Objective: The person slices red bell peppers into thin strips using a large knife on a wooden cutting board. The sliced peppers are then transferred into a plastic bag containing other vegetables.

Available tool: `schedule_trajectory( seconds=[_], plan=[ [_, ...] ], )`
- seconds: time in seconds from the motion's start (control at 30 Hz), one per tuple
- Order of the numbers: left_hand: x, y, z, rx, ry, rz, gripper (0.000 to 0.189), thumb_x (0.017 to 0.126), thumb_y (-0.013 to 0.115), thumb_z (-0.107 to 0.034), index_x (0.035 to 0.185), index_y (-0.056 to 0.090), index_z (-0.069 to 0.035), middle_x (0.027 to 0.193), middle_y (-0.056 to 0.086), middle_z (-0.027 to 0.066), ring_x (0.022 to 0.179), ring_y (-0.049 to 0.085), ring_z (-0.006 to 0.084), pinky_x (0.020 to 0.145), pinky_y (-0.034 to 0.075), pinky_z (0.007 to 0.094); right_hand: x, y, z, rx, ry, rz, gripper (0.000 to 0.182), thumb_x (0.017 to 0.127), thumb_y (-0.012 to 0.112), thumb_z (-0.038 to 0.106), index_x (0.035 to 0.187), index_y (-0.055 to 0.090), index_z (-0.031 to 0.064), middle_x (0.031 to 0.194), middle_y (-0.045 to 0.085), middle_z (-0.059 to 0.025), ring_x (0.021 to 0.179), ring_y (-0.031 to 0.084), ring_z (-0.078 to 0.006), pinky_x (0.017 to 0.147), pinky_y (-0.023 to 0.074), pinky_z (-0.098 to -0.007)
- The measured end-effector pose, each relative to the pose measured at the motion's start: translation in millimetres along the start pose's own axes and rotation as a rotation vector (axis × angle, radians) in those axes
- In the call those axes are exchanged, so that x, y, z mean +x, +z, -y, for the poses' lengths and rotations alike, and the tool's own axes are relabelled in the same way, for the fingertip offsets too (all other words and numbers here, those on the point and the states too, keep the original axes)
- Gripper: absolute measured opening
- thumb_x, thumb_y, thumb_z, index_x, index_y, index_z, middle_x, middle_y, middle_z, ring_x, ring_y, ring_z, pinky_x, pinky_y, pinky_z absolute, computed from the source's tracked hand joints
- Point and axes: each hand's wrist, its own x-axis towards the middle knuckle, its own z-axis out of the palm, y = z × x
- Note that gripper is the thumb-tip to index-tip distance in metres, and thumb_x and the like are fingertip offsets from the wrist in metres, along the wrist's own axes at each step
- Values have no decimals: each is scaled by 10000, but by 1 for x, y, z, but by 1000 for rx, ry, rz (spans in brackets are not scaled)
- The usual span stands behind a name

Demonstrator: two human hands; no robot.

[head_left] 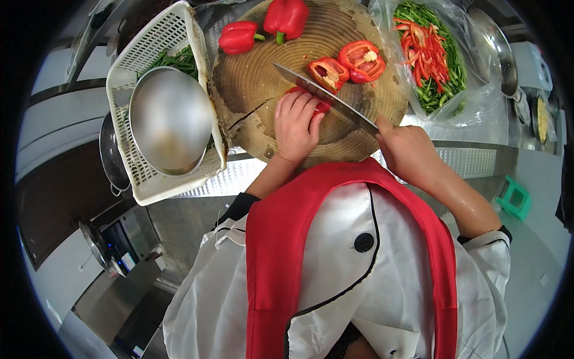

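My left hand [296,125] presses a piece of red bell pepper [322,107] down on a round wooden chopping block [251,89]. In my right hand [406,150] is the handle of a cleaver [334,101], its blade slanting across the block just beyond my left fingers. Most of the pressed piece is hidden by those fingers and the blade. On the blade's far side lie two cut pepper halves, one hollow half [329,74] and one with its seed core [362,62]. Two whole red bell peppers [286,20] [238,37] rest at the block's far left.
Left of the block, a white plastic basket [168,33] holds green vegetables [179,60] and a metal bowl [170,121]. To the right, a clear plastic bag [480,89] contains cut greens [432,101] topped with red pepper strips [426,54]. A metal basin [497,45] stands beyond it.
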Motion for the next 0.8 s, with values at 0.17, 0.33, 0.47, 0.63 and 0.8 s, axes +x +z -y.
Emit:
schedule_trajectory(
  seconds=[0.17, 0.33, 0.47, 0.63, 0.8],
  plan=[
    [1, 0, 0, -18, 13, -10, 269, 782, 708, -162, 1014, 663, -33, 1077, 633, 128, 1077, 562, 344, 970, 422, 475, 10, 26, -6, 35, -29, -14, 178, 926, 546, 131, 991, 460, -11, 634, 608, -223, 622, 614, -434, 578, 475, -536],
    [-1, -4, 0, -20, -6, 9, 269, 790, 706, -179, 1020, 668, -45, 1094, 627, 118, 1081, 557, 341, 993, 416, 484, 40, 42, -4, 20, 33, -81, 163, 897, 517, 116, 977, 492, -23, 694, 644, -224, 656, 646, -414, 597, 510, -512],
    [0, -13, -3, 98, -21, 26, 266, 800, 703, -183, 1029, 669, -51, 1126, 625, 112, 1101, 558, 341, 976, 424, 465, 42, 35, -8, 44, 64, -77, 223, 934, 565, 183, 1010, 470, -3, 707, 638, -219, 696, 629, -432, 630, 492, -520],
    [-8, -9, 1, 53, -68, -16, 280, 803, 711, -179, 1048, 661, -53, 1159, 622, 105, 1120, 560, 338, 948, 439, 448, 21, 30, -10, 119, -9, -138, 295, 929, 597, 205, 1088, 477, -13, 755, 645, -217, 753, 630, -428, 668, 486, -518],
    [-8, -7, 3, 39, -54, -35, 288, 799, 723, -186, 1045, 660, -51, 1155, 620, 106, 1111, 565, 336, 937, 445, 451, 22, 30, -19, 160, 35, -70, 312, 930, 604, 200, 1117, 468, -9, 774, 641, -233, 757, 619, -444, 668, 476, -529]
  ],
)
